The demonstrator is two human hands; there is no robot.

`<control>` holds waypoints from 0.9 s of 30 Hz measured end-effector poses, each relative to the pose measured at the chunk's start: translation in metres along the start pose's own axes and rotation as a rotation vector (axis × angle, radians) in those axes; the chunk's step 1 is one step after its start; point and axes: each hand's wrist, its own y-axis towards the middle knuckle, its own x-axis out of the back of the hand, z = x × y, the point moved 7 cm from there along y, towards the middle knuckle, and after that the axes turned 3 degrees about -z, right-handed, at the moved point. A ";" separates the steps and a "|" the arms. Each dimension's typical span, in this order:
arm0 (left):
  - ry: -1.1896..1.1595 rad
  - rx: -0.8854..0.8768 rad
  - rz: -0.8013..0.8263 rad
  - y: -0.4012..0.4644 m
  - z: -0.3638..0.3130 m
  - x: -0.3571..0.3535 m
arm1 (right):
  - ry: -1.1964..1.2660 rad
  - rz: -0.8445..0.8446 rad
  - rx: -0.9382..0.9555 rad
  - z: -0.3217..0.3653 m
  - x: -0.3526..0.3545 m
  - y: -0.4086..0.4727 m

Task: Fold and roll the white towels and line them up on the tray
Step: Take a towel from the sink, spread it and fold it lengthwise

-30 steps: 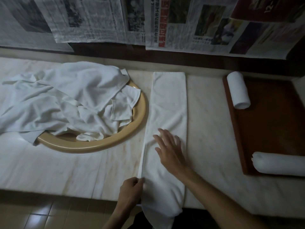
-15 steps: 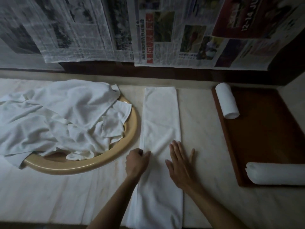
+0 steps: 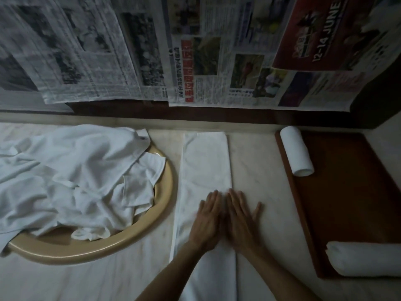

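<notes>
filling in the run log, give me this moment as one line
step: flattening folded towel | left hand: flat on towel | right hand: flat on towel | tray: two rolled towels

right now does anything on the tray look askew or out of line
Yes. The two rolled towels on the brown tray are not lined up: the far roll runs lengthwise along the left edge, while the near roll lies crosswise, overhanging the front left corner.
</notes>
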 end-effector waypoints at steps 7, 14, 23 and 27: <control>0.086 0.060 -0.088 0.038 0.018 0.001 | 0.007 -0.001 -0.014 -0.005 0.006 0.001; 0.244 0.372 -0.089 0.085 0.064 0.013 | 0.000 0.029 -0.052 -0.022 0.004 0.008; 0.327 0.231 0.021 0.150 0.080 0.022 | 0.055 -0.013 -0.057 -0.023 0.002 0.009; 0.357 0.036 0.073 0.161 0.055 0.020 | 0.062 -0.002 -0.046 -0.021 0.004 0.008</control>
